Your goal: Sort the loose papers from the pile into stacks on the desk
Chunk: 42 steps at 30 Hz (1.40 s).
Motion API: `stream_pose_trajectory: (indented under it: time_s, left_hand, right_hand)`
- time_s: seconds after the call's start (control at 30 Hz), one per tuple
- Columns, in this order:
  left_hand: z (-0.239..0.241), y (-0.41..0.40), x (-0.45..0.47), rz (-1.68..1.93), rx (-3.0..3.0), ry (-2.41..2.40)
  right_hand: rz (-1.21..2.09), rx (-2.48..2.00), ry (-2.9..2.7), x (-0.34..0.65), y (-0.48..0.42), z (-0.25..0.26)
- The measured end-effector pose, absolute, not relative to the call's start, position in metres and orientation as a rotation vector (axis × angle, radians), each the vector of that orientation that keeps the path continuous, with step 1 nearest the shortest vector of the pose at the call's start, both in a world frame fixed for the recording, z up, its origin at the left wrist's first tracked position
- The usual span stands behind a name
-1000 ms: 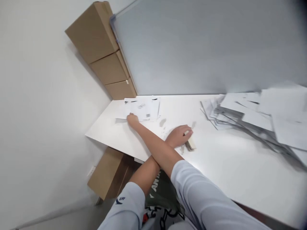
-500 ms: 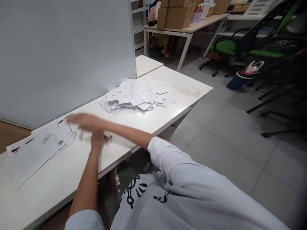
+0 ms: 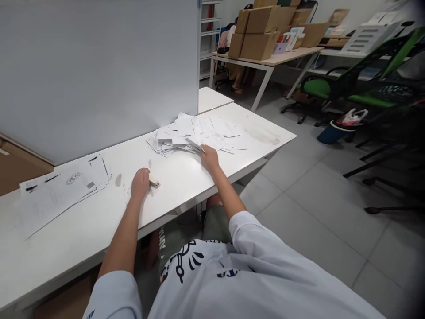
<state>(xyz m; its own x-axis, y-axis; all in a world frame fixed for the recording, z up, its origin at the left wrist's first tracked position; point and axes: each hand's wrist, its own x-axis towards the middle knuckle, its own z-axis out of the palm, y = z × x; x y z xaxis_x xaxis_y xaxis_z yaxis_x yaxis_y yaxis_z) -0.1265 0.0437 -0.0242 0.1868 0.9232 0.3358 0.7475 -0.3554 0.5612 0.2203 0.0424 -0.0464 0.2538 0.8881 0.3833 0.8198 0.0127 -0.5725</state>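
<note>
My left hand (image 3: 140,185) is closed around a small cream stapler (image 3: 154,181), whose metal end sticks out to the right. Most of it is hidden by the fingers, low over the white table. At the near edge of a loose heap of printed papers (image 3: 202,126), my right hand (image 3: 210,158) pinches some sheets of paper (image 3: 193,144) between thumb and fingers. To the left of my left hand lies a flatter stack of printed sheets (image 3: 63,190), slightly fanned out.
A grey partition (image 3: 99,79) stands along the back of the white table (image 3: 172,190). A cardboard box (image 3: 23,166) sits at the far left. Beyond are a desk with cardboard boxes (image 3: 257,42), green chairs (image 3: 315,87) and a blue bin (image 3: 335,132) on the tiled floor.
My right hand has swung from the left, across my left arm, over to the paper heap and taken hold of sheets there. My left hand stays with the stapler. The view has shifted slightly.
</note>
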Motion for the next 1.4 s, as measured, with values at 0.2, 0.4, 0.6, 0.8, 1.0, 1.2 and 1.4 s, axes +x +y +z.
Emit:
stream_pose_trajectory:
  time_s: [0.2,0.4,0.6,0.8,1.0,1.2,1.4]
  left_hand:
    - [-0.023,0.039,-0.125,0.933,2.186,1.628]
    - [-0.021,0.042,-0.124,0.933,2.164,1.627]
    - [-0.021,0.045,-0.126,0.941,2.175,1.632]
    - [-0.023,0.05,-0.13,0.925,2.224,1.588]
    - [-0.027,0.054,-0.131,0.953,2.213,1.585]
    - [-0.028,0.051,-0.135,0.968,2.193,1.588]
    - [-0.028,0.048,-0.133,0.962,2.173,1.577]
  right_hand:
    - [-0.169,-1.611,-0.976,0.231,0.036,-0.047]
    - [-0.216,-1.745,-0.893,0.233,0.027,-0.038]
    - [-0.504,-1.773,-0.743,0.233,0.016,-0.037]
    - [-0.613,-1.758,-0.933,0.242,0.026,-0.001]
    - [-0.124,-1.786,-1.728,0.238,0.129,0.025]
    - [0.156,-1.968,-1.949,0.207,0.163,-0.016]
    - [0.044,-1.981,-1.94,0.211,0.159,-0.01]
